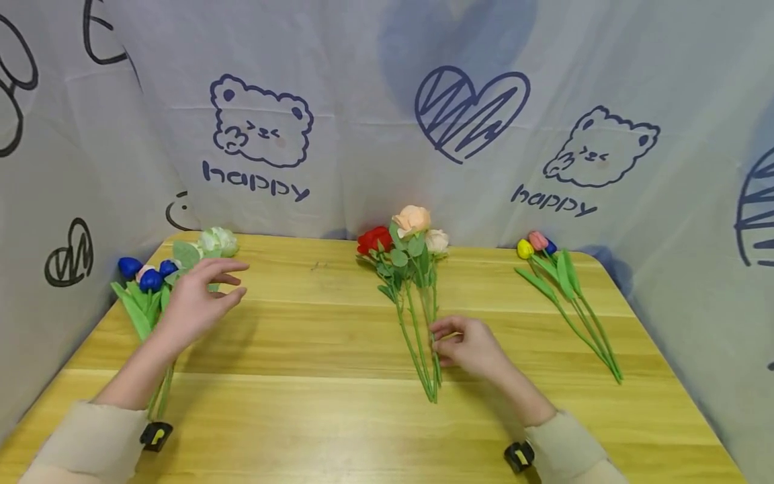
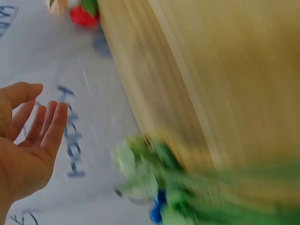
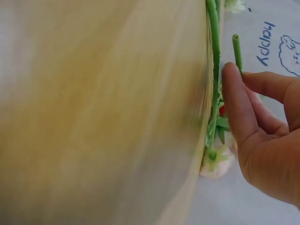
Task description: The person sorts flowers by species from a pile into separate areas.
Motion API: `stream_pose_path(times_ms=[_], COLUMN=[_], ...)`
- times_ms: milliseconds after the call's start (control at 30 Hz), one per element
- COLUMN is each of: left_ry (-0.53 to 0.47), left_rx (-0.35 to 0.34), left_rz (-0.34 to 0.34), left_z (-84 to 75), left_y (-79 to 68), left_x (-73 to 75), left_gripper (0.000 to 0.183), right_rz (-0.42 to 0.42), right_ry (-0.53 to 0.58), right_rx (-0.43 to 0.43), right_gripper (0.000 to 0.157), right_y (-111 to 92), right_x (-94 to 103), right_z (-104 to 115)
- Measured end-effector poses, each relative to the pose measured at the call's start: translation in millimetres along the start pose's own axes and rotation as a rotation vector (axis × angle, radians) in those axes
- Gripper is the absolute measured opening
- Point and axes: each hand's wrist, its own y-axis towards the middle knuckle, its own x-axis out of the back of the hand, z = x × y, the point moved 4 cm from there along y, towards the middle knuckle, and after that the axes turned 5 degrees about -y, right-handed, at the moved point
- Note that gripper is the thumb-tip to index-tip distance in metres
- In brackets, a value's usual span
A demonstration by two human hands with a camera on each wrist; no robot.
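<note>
My left forearm (image 1: 138, 368) is hiding part of the flower stems (image 1: 167, 390) behind it; in the left wrist view, blur is smearing the greenery (image 2: 248, 206) and the top edge is cropping a pale bloom (image 2: 57, 5).

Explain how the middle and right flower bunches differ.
The middle bunch is red, peach and cream; the right bunch is yellow, pink and blue. The middle bunch's blooms look larger than the right bunch's. The right hand pinches a stem in the middle bunch; the right bunch lies untouched. Both have green stems.
</note>
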Motion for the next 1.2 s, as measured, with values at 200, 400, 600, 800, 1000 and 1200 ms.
stream_pose_path(times_ms=[200,400,600,800,1000,1200], left_ry=[0.143,0.238,0.292,0.302,0.263,0.189], left_rx=[-0.031,0.053,0.111,0.135,0.205,0.271], left_rz=[0.098,0.272,0.366,0.379,0.411,0.431], left_z=[29.6,56.1,78.0,90.7,98.4,102.6], left_y=[-8.7,-17.2,-24.7,-28.8,-31.0,-31.7], left_x=[33.7,49.9,55.9,57.3,55.6,53.8], left_gripper=[0.036,0.034,0.034,0.038,0.041,0.041], right_rz=[0.024,0.039,0.027,0.025,0.028,0.029], right_ry=[-0.070,-0.113,-0.130,-0.138,-0.171,-0.211], right_rx=[0.013,0.033,0.026,0.051,0.076,0.085], right_gripper=[0.025,0.023,0.022,0.021,0.021,0.022], right_y=[3,5,7,7,8,9], right_x=[-4.6,-7.3,-8.9,-9.8,-10.8,-11.6], right_z=[-1,0,1,1,1,2])
